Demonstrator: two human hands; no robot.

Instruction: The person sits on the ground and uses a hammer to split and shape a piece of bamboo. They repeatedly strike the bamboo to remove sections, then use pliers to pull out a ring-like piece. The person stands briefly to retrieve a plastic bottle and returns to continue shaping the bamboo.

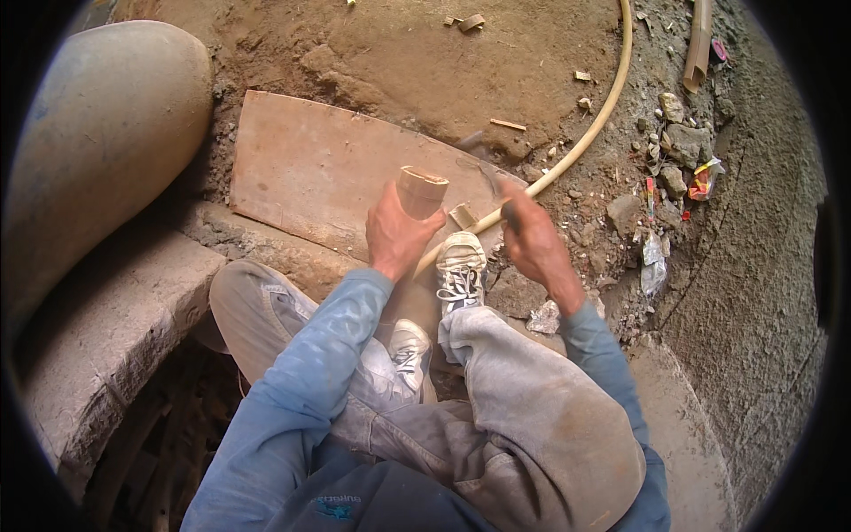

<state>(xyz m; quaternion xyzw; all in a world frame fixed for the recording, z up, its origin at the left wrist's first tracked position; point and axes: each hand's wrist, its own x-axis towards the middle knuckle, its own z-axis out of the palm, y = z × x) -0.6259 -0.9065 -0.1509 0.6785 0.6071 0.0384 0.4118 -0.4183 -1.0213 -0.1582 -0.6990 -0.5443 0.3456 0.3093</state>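
My left hand (pixel 401 229) is closed around a brown, flat-sided length of pipe or board (pixel 422 188), its pale rough end pointing up. Its lower part seems to run down between my forearm and my shoe, and I cannot make out whether it is hollow. To the right, my right hand (pixel 537 241) grips a dark-handled tool (pixel 489 176). Motion blurs the tool's far end, so its kind is unclear. Below both hands lies a flat reddish-brown slab (pixel 306 164), with a small brown offcut (pixel 463 215) on it near my shoe (pixel 461 262).
A cream hose (pixel 585 137) curves from the top down past my shoe. A large rounded drum-like object (pixel 124 115) stands at left above a concrete ledge (pixel 115 328). Rubble (pixel 687 146), wrappers (pixel 705 180) and another brown pipe (pixel 698 49) lie at right beside a rough wall (pixel 753 257).
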